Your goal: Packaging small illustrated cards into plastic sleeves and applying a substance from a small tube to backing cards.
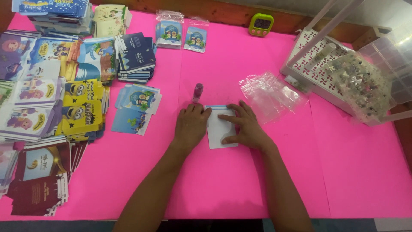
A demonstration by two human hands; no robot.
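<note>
1. Left hand lies flat, fingers together, palm down on the left edge of a small white card with a blue top border.
2. Right hand lies flat too, fingers spread, pressing the card's right side. Neither hand grips anything.
3. Card lies on the pink tabletop, between and under both hands.
4. Pink glue stick stands just beyond the left hand's fingertips.
5. Clear plastic sleeves lie beyond the right hand, to its right.
6. Stacks of printed envelopes lie well left of the left hand.
</note>
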